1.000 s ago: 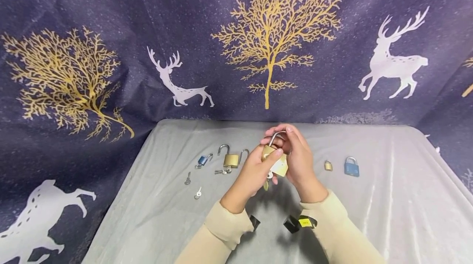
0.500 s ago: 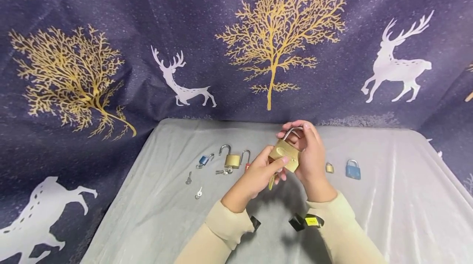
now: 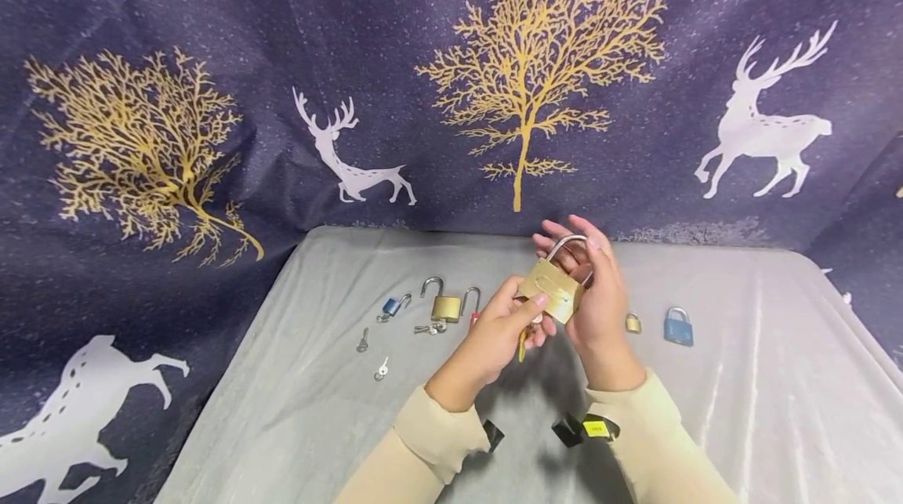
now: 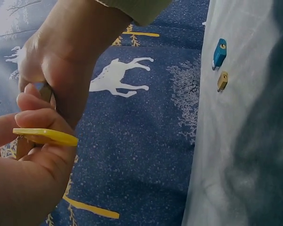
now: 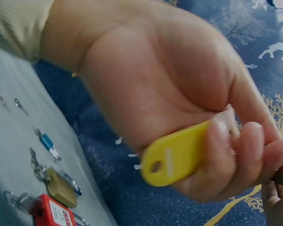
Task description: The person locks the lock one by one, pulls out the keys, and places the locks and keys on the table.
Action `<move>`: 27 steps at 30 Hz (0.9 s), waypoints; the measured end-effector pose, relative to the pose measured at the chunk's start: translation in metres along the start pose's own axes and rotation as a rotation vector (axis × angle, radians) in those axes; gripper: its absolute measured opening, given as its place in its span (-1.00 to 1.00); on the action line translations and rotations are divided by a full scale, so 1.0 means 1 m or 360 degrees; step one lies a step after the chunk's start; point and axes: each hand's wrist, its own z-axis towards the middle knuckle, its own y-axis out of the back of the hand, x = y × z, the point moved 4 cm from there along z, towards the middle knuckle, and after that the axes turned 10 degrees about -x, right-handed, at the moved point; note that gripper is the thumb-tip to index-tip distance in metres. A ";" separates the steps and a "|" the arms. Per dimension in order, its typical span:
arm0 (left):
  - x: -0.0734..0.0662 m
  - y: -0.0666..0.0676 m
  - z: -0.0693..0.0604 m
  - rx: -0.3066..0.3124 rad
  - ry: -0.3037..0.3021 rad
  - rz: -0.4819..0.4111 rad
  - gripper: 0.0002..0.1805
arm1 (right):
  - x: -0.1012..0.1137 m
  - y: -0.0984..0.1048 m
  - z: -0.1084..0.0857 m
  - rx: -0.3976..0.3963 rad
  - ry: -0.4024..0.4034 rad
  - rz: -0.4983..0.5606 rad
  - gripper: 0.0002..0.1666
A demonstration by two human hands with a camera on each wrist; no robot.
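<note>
A large brass padlock (image 3: 553, 284) is held up above the table, its silver shackle arching at the top. My left hand (image 3: 497, 331) grips the body, thumb across the front face and fingers behind. A yellow key tag (image 5: 177, 155) hangs beneath the lock; the right wrist view has it against the left hand's curled fingers. Around the lock's right side and shackle lies my right hand (image 3: 600, 300), thumb by the shackle and fingers behind it. In the left wrist view the right hand (image 4: 70, 56) partly hides the lock. The keyhole cannot be seen.
Left of the hands lie an opened brass padlock (image 3: 446, 308) with keys, a small opened blue padlock (image 3: 392, 306), a partly hidden red padlock (image 5: 54, 212) and loose keys (image 3: 382, 369). To the right are a small brass padlock (image 3: 633, 324) and a blue padlock (image 3: 679, 329).
Both hands have carried the brass padlock to the right. Its front face now turns more to view, and the right hand's fingers have spread a little from the shackle.
</note>
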 end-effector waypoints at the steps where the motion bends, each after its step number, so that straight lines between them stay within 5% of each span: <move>1: 0.000 0.001 0.000 -0.0016 -0.0018 -0.0025 -0.87 | -0.002 -0.001 -0.001 0.0012 0.0006 -0.0051 -0.60; 8: -0.003 0.008 0.003 -0.0134 -0.0111 -0.0123 -0.90 | -0.018 -0.006 -0.010 0.0048 -0.0069 -0.0254 -0.56; 15: -0.003 0.008 0.003 -0.0112 -0.0112 -0.0090 -0.63 | -0.021 -0.001 -0.008 0.0047 -0.0137 -0.0176 -0.38; 22: 0.003 0.008 0.005 -0.0215 -0.0076 -0.0061 -0.86 | -0.020 0.005 -0.001 -0.0026 -0.0151 -0.0169 -0.45; 27: 0.003 0.007 0.006 -0.0274 -0.0096 -0.0046 -0.85 | -0.018 0.004 0.002 -0.0014 -0.0119 -0.0131 -0.45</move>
